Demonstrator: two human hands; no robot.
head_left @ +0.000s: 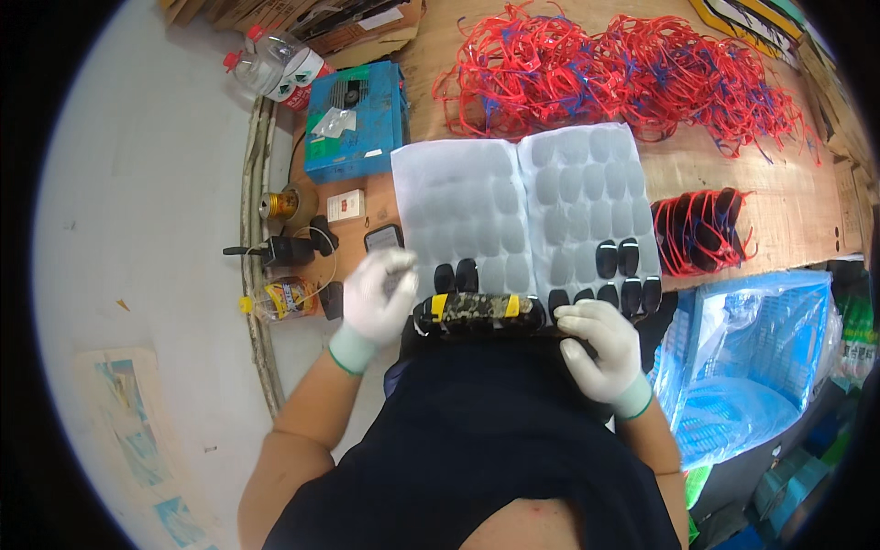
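White gloves with green cuffs cover both hands. My left hand (379, 298) hovers just left of a padded dark mottled roll (478, 314) with yellow bands; its fingers are curled in, and what they hold, if anything, is hidden. At the roll's right end my right hand (605, 344) has its thumb and fingers apart, fingertips next to dark oval lenses (632, 295). These lenses lie on a white sheet (458, 197) marked with rows of grey oval shapes. Two more dark lenses (456, 277) sit on its left half.
A tangled heap of red and blue glasses frames (605, 73) covers the far table. Red-framed dark sunglasses (701, 231) stand in a row at right. Left are a blue box (353, 119), a phone (383, 238) and bottles (275, 69). A plastic-lined blue crate (747, 357) stands right.
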